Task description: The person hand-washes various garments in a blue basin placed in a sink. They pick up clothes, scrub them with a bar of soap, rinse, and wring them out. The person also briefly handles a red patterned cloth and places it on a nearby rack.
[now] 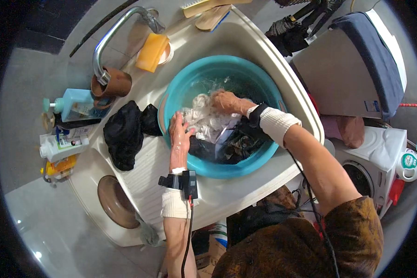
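Note:
A round turquoise plastic basin (229,172) holds water, a wet white cloth (203,120) and dark cloth (241,146). My left hand (180,132) rests at the basin's left side, fingers apart, against the edge of the white cloth. Toward the middle of the basin, my right hand (227,102) is bent over the upper part of the white cloth with its fingers curled; the fingertips are hidden, so its grip is unclear. Bunched black cloth (123,135) lies on the ribbed washboard part of the sink (146,177), left of the basin.
A chrome faucet (102,45) arches over a brown mug (118,83). An orange block (153,52) lies on a small white tub. Brushes (212,19) lie on the sink's back rim. Bottles (80,104) line the left side. A white washing machine (375,153) stands at right.

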`<state>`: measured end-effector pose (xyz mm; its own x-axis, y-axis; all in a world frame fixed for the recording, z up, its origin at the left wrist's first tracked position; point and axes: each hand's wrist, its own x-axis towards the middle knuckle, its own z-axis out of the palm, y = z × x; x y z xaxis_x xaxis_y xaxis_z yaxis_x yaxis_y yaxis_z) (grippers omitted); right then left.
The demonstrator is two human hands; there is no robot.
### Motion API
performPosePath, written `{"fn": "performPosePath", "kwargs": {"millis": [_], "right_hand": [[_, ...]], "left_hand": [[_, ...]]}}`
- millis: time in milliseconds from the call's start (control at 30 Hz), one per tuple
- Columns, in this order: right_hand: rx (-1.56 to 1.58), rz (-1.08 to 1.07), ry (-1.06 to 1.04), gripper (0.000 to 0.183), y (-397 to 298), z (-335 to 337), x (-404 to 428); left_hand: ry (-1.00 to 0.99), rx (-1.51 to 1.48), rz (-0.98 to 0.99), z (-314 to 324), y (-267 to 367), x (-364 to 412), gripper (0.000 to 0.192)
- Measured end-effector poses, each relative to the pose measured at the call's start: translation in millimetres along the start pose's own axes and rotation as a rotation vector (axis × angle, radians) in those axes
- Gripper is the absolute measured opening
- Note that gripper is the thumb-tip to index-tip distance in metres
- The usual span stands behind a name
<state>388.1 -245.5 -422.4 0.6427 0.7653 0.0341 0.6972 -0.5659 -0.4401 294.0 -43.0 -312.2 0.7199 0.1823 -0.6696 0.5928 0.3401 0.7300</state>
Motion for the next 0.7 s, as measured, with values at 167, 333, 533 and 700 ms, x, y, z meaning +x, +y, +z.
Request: {"fn": "performPosePath", "kwargs": {"millis": [167, 333, 533, 700], "right_hand": [[0.226, 0.355, 0.093, 0.021, 44, -29, -6], [0.488, 0.069, 0.286, 0.018, -142, -57, 68], [0.509, 0.282, 0.518, 0.028, -206, -91, 68], [0.265, 0.189, 0.512, 0.029, -132, -77, 86]], "left_hand": [[-0.036, -0.209, -0.023, 32, 2, 15, 0.083], [-0.198, -0.515, -0.115, 21, -6, 26, 0.072], [-0.205, -0.629, -0.082, 35, 7, 22, 0.053], [-0.233, -0.628, 0.006, 18, 19, 13, 0.039]]}}
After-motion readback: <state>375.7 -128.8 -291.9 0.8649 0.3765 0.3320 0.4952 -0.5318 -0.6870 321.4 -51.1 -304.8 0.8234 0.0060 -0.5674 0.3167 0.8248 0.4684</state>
